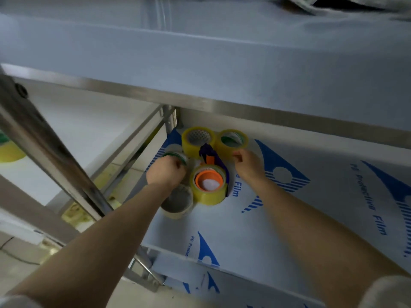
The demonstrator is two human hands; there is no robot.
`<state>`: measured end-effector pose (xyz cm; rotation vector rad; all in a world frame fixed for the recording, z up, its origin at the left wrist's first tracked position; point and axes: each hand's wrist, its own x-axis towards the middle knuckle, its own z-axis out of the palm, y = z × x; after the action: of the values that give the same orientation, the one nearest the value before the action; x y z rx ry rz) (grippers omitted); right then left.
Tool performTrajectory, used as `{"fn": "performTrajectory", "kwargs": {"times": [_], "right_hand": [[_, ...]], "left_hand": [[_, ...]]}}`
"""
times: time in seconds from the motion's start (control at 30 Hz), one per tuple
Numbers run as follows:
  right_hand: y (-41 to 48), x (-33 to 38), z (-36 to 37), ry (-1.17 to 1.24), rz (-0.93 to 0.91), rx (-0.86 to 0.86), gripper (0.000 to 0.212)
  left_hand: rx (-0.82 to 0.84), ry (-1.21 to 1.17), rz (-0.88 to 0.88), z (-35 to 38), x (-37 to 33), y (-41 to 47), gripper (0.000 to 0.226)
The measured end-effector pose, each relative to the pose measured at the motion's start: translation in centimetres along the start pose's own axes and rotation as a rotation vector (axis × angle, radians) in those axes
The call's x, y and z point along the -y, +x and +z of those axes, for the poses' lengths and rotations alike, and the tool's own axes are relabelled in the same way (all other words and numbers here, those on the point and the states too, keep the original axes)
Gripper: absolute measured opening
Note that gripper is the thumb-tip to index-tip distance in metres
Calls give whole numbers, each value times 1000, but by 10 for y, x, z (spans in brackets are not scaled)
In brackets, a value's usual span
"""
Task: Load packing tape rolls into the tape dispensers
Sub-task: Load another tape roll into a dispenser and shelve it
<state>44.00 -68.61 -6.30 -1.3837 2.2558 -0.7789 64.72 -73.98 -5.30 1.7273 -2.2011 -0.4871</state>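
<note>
Looking down past the steel edge of a surface point(200, 101) to the low shelf point(311, 207) under it. White film on the shelf, with big blue shapes and blue words. Far back on the left of the shelf, a bunch of tape rolls, all close together and lying flat. In the middle of the bunch, a purple and orange tape dispenser point(208, 155), down on its side. On its orange wheel, a loaded yellow roll point(205, 196), already in place. Behind the dispenser, side by side, a back left yellow roll point(189, 145) and a back right yellow roll point(224, 150), both right up by the purple handle. To the left of the dispenser, a clear roll with a green rim point(175, 154). Nearer the front, just beside the loaded yellow roll, a pale roll point(176, 214), partly hidden under the left arm. Left hand point(165, 173) in from the left side, fingers curled down tight over the clear roll with a green rim, gripping its near edge. Right hand point(249, 164) in from the right side, fingers bent, tips right at the front wall of the back right yellow roll. Too hard to tell if holding that roll or only touching it. Both arms bare and stretched out long. Far off to the left, past a shiny steel leg point(44, 147), a bit of something yellow and green point(10, 152), too blurry to name.
</note>
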Motion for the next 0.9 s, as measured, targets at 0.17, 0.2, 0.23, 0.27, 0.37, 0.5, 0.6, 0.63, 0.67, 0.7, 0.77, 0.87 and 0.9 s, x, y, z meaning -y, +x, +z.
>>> {"fn": "performTrajectory", "kwargs": {"times": [0.17, 0.2, 0.23, 0.27, 0.37, 0.5, 0.6, 0.63, 0.67, 0.7, 0.77, 0.87, 0.9], "right_hand": [[3, 5, 6, 39, -11, 19, 31], [2, 7, 6, 30, 0, 35, 32], [1, 7, 6, 23, 10, 47, 32], [-1, 8, 5, 20, 16, 52, 32], [-13, 10, 4, 21, 27, 25, 31], [-36, 16, 4, 35, 35, -23, 32], [-54, 19, 7, 56, 45, -49, 32], [-60, 19, 7, 72, 52, -67, 31], [-66, 20, 8, 91, 60, -84, 31], [-73, 21, 8, 110, 70, -93, 31], [-87, 19, 6, 130, 90, -105, 32], [-109, 7, -7, 101, 131, -142, 34], [-116, 1, -14, 86, 146, -160, 35]], "left_hand": [[-41, -69, 231, -15, 7, -14, 8], [2, -66, 249, -16, 8, -17, 9], [37, -64, 256, -16, 9, -20, 11], [66, -63, 257, -16, 8, -22, 12], [166, -32, 278, -17, 5, -27, 16], [301, 25, 332, -22, 2, -36, 13], [288, 8, 330, -24, 1, -45, 24], [277, 13, 330, -24, 0, -48, 24], [269, 18, 336, -24, -1, -52, 23], [266, 20, 345, -23, -2, -55, 24], [264, 8, 381, -22, -6, -60, 26], [267, -17, 477, -16, -24, -68, 33], [278, -13, 505, -14, -34, -73, 43]]}}
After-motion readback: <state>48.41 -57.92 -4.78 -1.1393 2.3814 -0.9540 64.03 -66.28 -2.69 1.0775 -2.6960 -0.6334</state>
